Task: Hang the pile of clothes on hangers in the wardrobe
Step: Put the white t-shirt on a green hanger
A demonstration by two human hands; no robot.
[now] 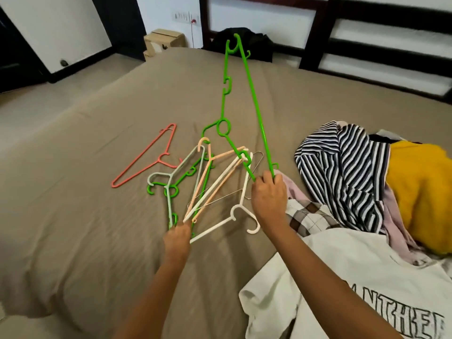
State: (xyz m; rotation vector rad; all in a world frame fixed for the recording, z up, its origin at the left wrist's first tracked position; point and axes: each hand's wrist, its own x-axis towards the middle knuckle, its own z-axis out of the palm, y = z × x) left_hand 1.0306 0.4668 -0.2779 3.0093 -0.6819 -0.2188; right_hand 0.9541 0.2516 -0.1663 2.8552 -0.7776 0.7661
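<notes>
The clothes (367, 192) lie heaped on the bed's (97, 241) right side. The right hand (269, 199), clamped on a green hanger (256, 106), lifts it, probably to free it from the tangled hangers (208, 187) that the left hand (177, 238) pins. Bare bedding left gives room.

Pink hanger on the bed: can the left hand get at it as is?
Probably not yet: the pink hanger lies apart with bare sheet around it, but the left hand is shut on the hanger bunch.
</notes>
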